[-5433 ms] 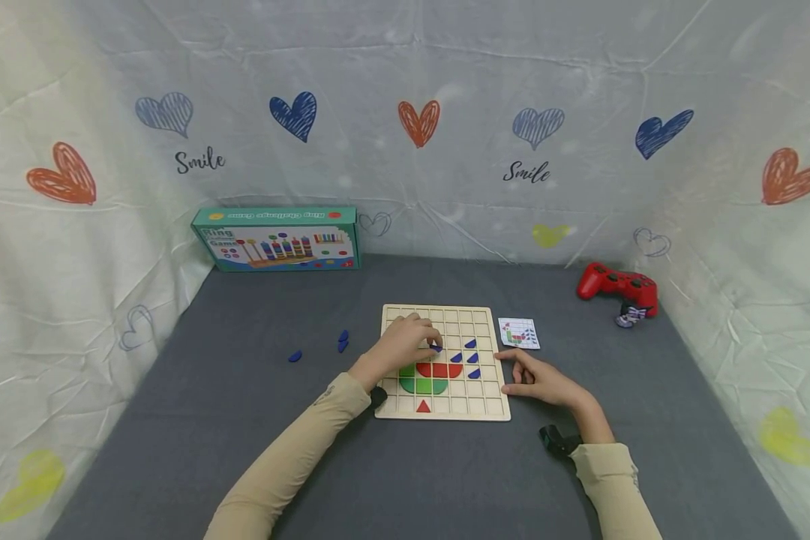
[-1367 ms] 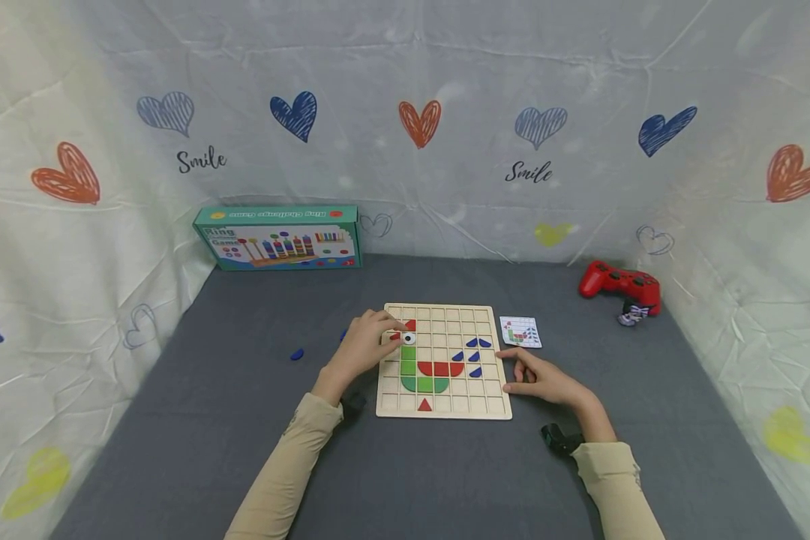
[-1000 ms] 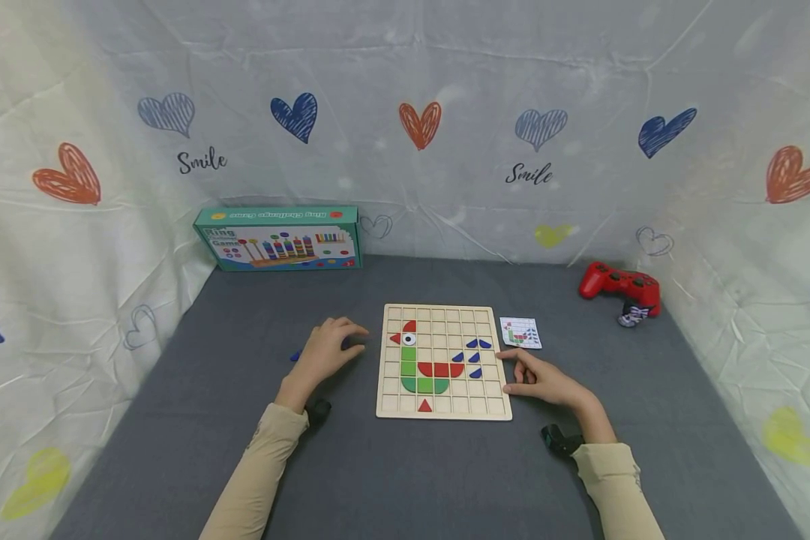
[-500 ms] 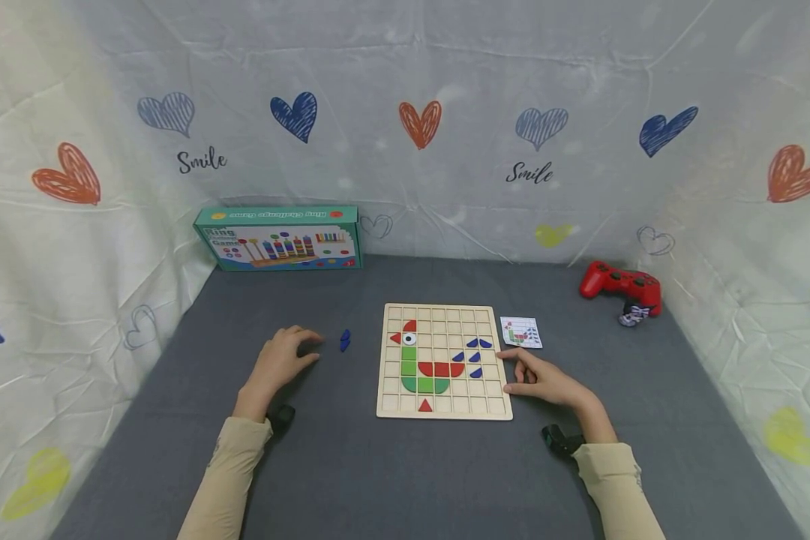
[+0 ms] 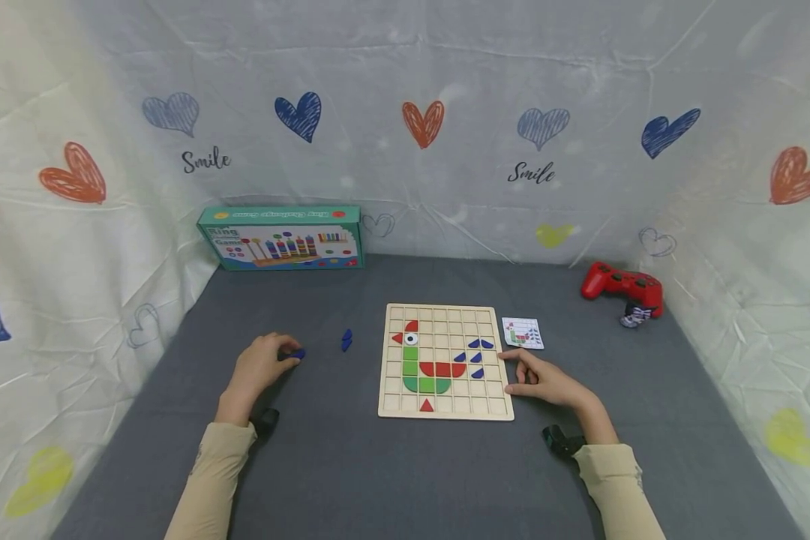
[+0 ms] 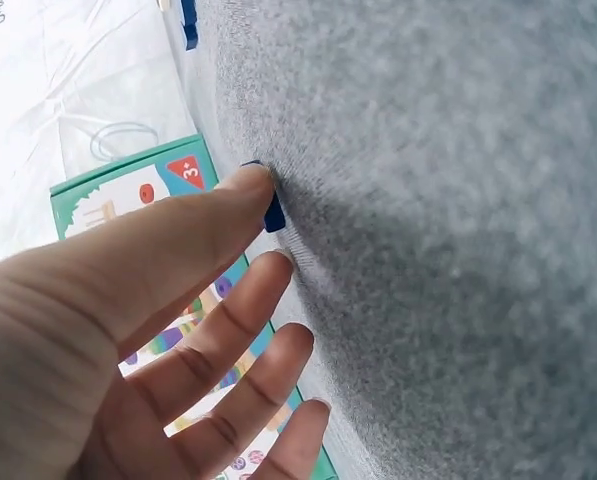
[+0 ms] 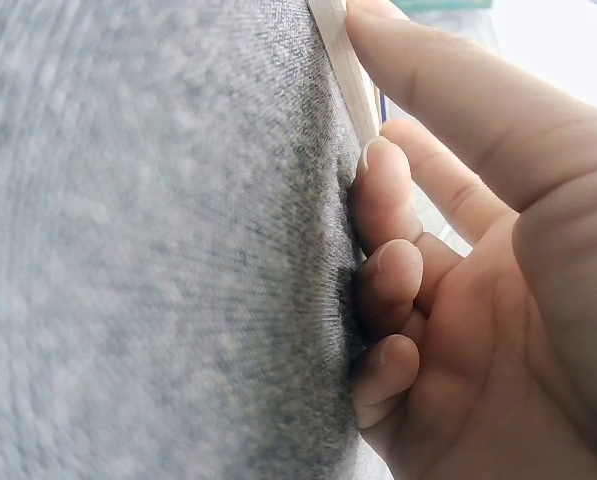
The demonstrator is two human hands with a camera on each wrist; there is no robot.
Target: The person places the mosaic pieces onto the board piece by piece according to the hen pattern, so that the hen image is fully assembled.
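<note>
My left hand (image 5: 259, 369) is at the left of the table and pinches a blue puzzle piece (image 5: 298, 353) between thumb and forefinger. In the left wrist view the thumb covers part of this blue piece (image 6: 274, 212). My right hand (image 5: 543, 379) touches the right edge of the wooden grid board (image 5: 445, 411) with thumb and forefinger tips, the other fingers bent. On the board, green, red and blue pieces form a bird with a round eye piece (image 5: 411, 339). A red triangle (image 5: 427, 406) lies below the bird.
Two more blue pieces (image 5: 347, 340) lie between my left hand and the board. A small pattern card (image 5: 523, 333) lies right of the board. Behind stand a green game box (image 5: 282, 238) and, at the right, a red game controller (image 5: 622, 286) with a small dark item (image 5: 636, 315).
The blue piece my left hand held over the board now sits in the right-hand blue group. That hand has moved left and taken the lone blue piece. My right hand stays at the board.
</note>
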